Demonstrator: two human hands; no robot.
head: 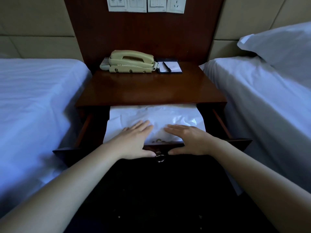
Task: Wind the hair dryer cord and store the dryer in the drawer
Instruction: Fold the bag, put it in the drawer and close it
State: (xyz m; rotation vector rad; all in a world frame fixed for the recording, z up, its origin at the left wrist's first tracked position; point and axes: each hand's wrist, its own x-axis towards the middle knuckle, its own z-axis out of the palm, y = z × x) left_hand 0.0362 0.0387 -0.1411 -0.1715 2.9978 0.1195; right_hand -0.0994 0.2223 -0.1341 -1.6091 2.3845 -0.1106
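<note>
The nightstand drawer [222, 123] is pulled out toward me, and a white plastic bag [151, 115] fills it. My left hand [134, 140] lies flat on the bag's left part, fingers straight, with its thumb near the drawer's front edge. My right hand [188, 138] lies flat on the bag's right part in the same way. A small metal ring pull [159, 158] hangs on the drawer front between my two thumbs. The hair dryer and its cord are not visible; whether they are inside the bag cannot be told.
On the dark wood nightstand top [148, 88] a beige telephone [129, 62] and a notepad with a pen [170, 67] sit at the back. White-sheeted beds flank it, left [33, 105] and right [260, 105]. A pillow [282, 46] lies on the right bed. A wall outlet [175, 5] is above.
</note>
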